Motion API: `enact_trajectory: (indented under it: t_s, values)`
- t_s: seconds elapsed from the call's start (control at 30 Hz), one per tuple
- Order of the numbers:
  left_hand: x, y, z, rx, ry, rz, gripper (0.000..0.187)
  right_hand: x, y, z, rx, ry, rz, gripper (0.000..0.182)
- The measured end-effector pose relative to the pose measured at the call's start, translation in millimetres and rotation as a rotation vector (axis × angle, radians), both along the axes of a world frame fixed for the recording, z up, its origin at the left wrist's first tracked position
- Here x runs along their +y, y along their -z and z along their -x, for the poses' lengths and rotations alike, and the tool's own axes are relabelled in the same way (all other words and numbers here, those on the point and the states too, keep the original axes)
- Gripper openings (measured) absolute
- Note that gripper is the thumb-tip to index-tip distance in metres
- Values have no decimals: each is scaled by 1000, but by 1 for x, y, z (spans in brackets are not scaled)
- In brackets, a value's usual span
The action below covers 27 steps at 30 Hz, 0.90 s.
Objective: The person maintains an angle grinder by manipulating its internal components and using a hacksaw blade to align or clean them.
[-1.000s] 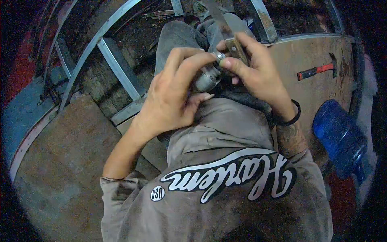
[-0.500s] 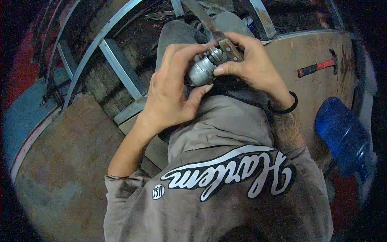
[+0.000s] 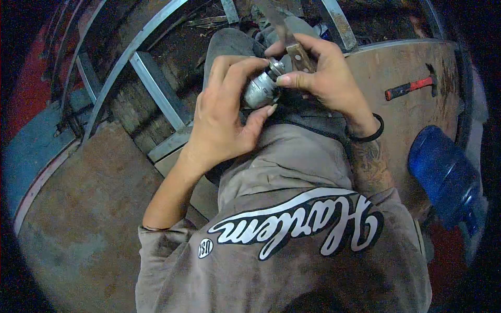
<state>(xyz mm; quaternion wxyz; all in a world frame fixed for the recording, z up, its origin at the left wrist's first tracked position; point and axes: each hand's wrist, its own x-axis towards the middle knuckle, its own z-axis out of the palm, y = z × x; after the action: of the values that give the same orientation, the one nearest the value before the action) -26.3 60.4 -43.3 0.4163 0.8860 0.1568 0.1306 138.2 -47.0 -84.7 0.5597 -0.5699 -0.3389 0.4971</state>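
Observation:
My left hand (image 3: 222,109) is curled round a rounded silver metal part (image 3: 259,92), its thumb beneath and its fingertips over the far end. A ringed, flange-like end (image 3: 276,68) of that part points up and right. Closed in my right hand (image 3: 331,78) is a knife (image 3: 299,56) with a riveted wooden handle, its blade pointing away from me. The right thumb lies right beside the metal part, and the handle is close to the flange. Both hands are over my lap, where dark shade hides the underside of the part.
On the brown board to the right lies a red and black hammer (image 3: 412,87). Nearer to me on that side is a blue translucent water jug (image 3: 446,175). A curved metal frame (image 3: 156,88) with crossbars arches ahead and left, above a worn brown board (image 3: 78,208).
The knife has shifted slightly right, away from the metal part's flange, and its blade tilts more upright. My right hand moved a little with it. The left hand stays almost still.

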Motion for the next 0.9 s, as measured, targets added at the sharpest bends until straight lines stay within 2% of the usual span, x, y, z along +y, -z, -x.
enact_trajectory:
  t_s: [0.1, 0.17, 0.2, 0.3, 0.37, 0.4, 0.43, 0.47, 0.5, 0.63, 0.87, 0.9]
  values:
    - [-1, 0, -1, 46, -35, -45, 54, 3, 2, 3, -142, 9, -38, 35]
    - [-2, 3, -3, 47, -50, -52, 53, 2, -10, 3, -33, -47, 311, 36]
    - [-6, 4, -7, 49, -69, -59, 53, -3, -8, -2, -38, -44, 307, 36]
    - [-14, 3, -15, 57, -118, -118, 48, -10, -3, -14, -6, -7, 203, 39]
    - [-20, 3, -20, 44, -202, -159, 41, -4, -12, -26, -302, 143, 54, 39]
    - [-25, 1, -22, 84, -230, -189, 42, 9, -10, -28, -455, 262, -194, 38]
    - [-30, 0, -26, 43, -267, -172, 33, 25, -9, -31, -629, 368, -436, 39]
    - [-34, -4, -28, 43, -262, -252, 33, 20, -49, -30, -543, 154, -339, 38]
    - [-28, 11, -21, 74, -223, -272, 35, 7, -66, -29, -590, 55, -327, 38]
    - [-52, 19, -6, 238, -201, -171, 41, -72, -100, 22, -697, -288, -446, 36]
    - [-38, -2, -32, 287, -240, -222, 52, -122, -119, 65, -472, -598, -507, 35]
    - [-37, 13, -28, 118, -249, -387, 46, -108, -116, 71, -461, -635, -539, 35]
